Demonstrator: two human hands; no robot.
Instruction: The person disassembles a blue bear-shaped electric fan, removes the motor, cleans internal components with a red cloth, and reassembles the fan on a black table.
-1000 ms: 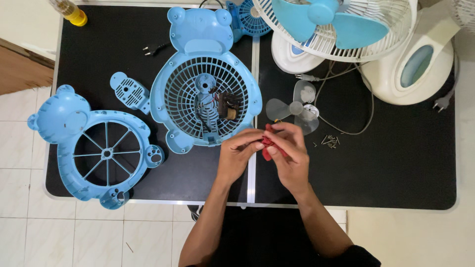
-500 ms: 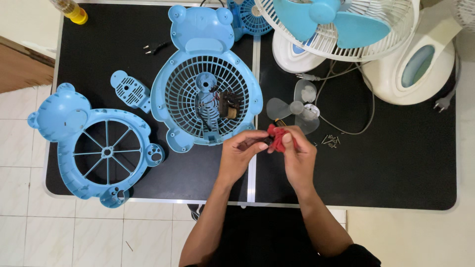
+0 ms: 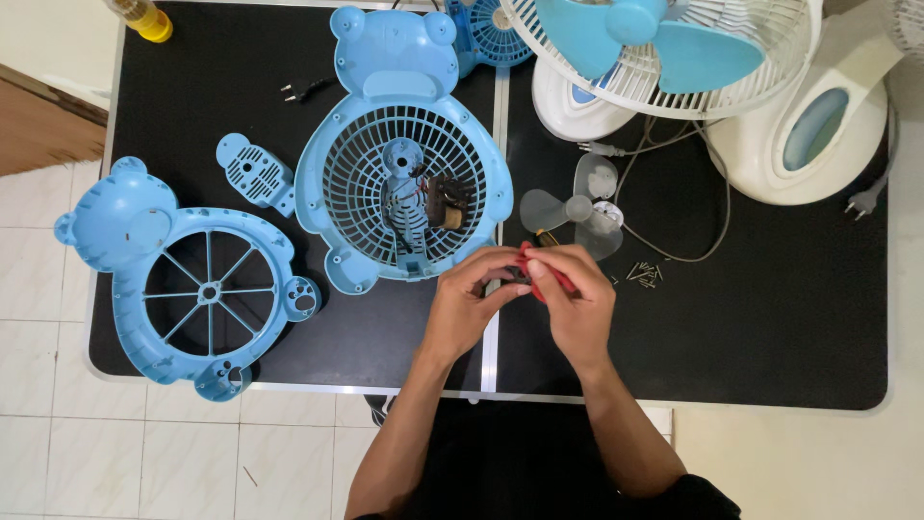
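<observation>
Hands meet above the black table (image 3: 770, 318): left hand (image 3: 462, 308) and right hand (image 3: 577, 308) have closed together, both pinching a red-handled tool (image 3: 545, 281). Tool has shifted slightly leftward, beside the blue fan housing (image 3: 404, 183).

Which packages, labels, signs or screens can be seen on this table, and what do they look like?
No labels, signs or screens show.
Yellow bottle: far left corner of the black table, cut off by the frame; the only container in view.
Hands: they hold a small red tool, which shows no label.
</observation>
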